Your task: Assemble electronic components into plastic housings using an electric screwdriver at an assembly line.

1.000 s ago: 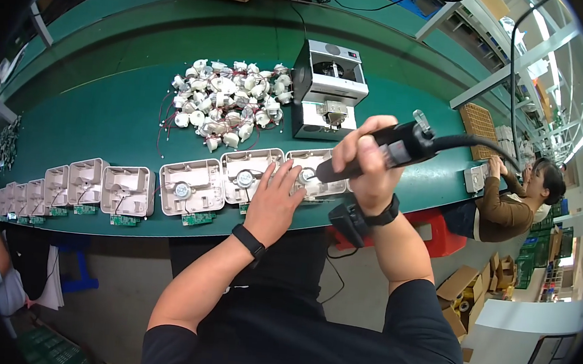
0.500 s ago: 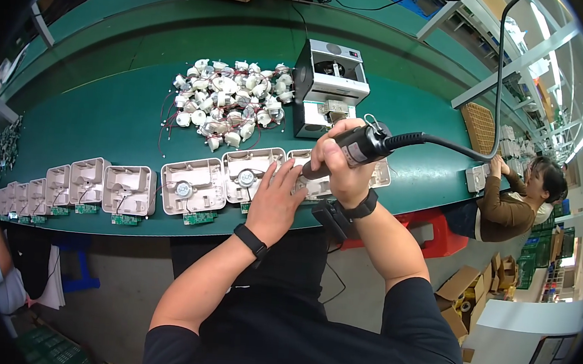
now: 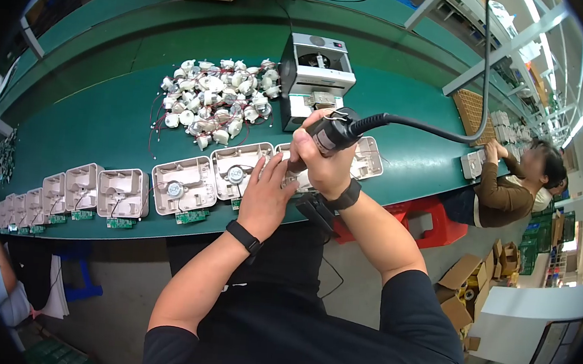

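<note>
My right hand (image 3: 326, 174) is wrapped around a black electric screwdriver (image 3: 335, 131), its cord running off to the upper right. The tool tilts down into a white plastic housing (image 3: 282, 150), mostly covered by my hands; its tip is hidden. Beside it, my left hand (image 3: 265, 207) lies with fingers stretched out over the near side of the housings, fingertips close to the screwdriver's lower end. Just left stands another white housing (image 3: 224, 153) with a round metal part (image 3: 236, 174) inside. A further housing (image 3: 368, 159) shows right of my right hand.
More white housings (image 3: 123, 193), several with green circuit boards (image 3: 191, 216) at their front, line the green table's near edge. Behind them lie a heap of white motor-like parts with wires (image 3: 216, 97) and a grey machine (image 3: 317, 71). A co-worker (image 3: 510, 182) sits at right.
The whole view has shifted slightly, with the table things now a little further left. Both hands keep to the same housing, and the screwdriver stays in my right hand.
</note>
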`<state>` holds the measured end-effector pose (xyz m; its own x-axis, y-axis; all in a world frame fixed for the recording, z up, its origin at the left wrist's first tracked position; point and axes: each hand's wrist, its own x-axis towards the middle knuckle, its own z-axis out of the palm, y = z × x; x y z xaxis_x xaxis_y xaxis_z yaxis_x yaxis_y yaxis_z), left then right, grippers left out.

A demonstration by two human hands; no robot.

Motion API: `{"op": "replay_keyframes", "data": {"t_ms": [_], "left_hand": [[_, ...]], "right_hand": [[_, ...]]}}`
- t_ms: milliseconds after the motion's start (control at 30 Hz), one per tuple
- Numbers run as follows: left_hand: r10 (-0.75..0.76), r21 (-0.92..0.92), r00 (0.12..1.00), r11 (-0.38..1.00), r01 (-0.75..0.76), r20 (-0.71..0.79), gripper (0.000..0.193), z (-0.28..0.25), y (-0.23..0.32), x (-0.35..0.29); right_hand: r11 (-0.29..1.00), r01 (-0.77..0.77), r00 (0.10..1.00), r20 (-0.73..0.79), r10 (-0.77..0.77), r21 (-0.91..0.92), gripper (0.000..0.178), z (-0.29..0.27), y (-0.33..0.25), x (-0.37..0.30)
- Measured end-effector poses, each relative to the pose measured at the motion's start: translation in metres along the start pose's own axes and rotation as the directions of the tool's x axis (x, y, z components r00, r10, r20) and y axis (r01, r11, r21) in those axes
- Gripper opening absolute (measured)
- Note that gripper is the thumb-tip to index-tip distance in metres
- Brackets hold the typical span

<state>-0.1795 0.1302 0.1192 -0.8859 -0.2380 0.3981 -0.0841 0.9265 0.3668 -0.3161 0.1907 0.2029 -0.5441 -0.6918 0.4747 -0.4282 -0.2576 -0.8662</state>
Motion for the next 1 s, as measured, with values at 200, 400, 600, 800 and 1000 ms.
{"op": "replay_keyframes", "data": {"t_ms": [200, 400, 600, 800, 1000], "left_hand": [[0.100, 0.020, 0.995, 0.995, -0.099, -0.017, 0.036, 0.005, 0.004, -0.002], [0.167, 0.047, 0.985, 0.984, -0.169, 0.045, 0.044, -0.023, 0.021, -0.016], [0.310, 0.237, 0.950, 0.926, -0.292, -0.041, 0.041, -0.086, 0.028, -0.036], [0.013, -0.175, 0.981, 0.983, -0.048, -0.195, 0.040, -0.065, -0.007, -0.123], [-0.224, -0.309, 0.974, 0.925, 0.220, 0.023, 0.041, -0.100, 0.017, -0.174]], "right_hand": [[0.978, 0.137, 0.975, -0.194, -0.106, 0.156, 0.027, -0.018, 0.013, -0.036], [0.971, 0.086, 0.844, -0.534, 0.048, 0.223, 0.021, -0.121, -0.090, -0.027], [0.965, 0.018, 0.648, -0.731, -0.211, -0.262, 0.020, -0.314, -0.176, -0.002], [0.756, -0.418, 0.519, -0.815, -0.256, -0.504, 0.039, -0.455, -0.282, 0.023], [0.740, -0.495, 0.505, -0.844, -0.182, -0.456, 0.047, -0.493, -0.294, -0.005]]}}
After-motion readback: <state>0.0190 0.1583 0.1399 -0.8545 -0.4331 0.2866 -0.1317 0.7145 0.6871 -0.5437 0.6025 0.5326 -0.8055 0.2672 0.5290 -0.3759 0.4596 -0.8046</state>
